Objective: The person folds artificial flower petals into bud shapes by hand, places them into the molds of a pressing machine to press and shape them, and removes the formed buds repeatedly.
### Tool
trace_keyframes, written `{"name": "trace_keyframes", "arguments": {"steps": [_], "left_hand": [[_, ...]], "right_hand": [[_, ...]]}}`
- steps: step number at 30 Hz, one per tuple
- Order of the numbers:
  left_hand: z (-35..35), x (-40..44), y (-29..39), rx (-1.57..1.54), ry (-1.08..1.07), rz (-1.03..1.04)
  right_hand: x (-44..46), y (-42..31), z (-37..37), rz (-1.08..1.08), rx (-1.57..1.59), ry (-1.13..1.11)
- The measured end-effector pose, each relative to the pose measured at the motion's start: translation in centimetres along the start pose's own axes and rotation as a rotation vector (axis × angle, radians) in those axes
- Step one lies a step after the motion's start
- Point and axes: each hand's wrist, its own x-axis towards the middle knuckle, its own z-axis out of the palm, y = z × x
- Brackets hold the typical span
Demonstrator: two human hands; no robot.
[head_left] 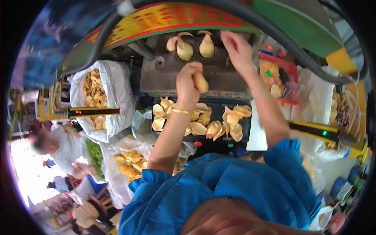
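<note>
My left hand is closed around a pale yellow, rounded piece above the front part of the dark metal machine bed. Further back on the bed lie two pale pieces with thin curled parts, one at the left and one beside it. My right hand is over the bed's back right, fingers apart, with nothing seen in it. Nearer my body, several similar flat pieces lie in a dark tray below my left forearm.
A white sack of yellowish pieces stands left, a clear bag of more below it. Black hoses arch over the machine. On the right are a red container and a black-yellow bar. Another person is at far left.
</note>
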Motion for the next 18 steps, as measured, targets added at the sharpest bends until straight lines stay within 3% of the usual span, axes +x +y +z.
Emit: {"name": "trace_keyframes", "arguments": {"steps": [2,3,7,13,17,18], "left_hand": [[0.8,-1.3,-2.0,0.076,0.09,0.284],[0.3,-2.2,-2.3,0.078,0.104,0.264],[0.7,-2.4,-3.2,0.079,-0.019,0.114],[0.5,-2.6,-1.9,0.204,-0.098,0.091],[-0.3,-2.0,-2.0,0.218,-0.095,-0.133],[-0.4,-2.1,-2.4,0.214,-0.097,-0.132]], "right_hand": [[-3.6,-4.2,-0.2,0.353,0.419,-0.144],[-4.7,-4.1,-0.1,0.378,0.417,-0.146],[-5.6,-2.1,-2.0,0.465,0.43,-0.503],[-5.7,-3.2,-3.8,0.568,0.282,-0.611],[-7.0,-3.2,-2.5,-0.269,-0.228,-0.302],[-7.5,-3.2,-2.6,-0.272,-0.231,-0.304]]}}
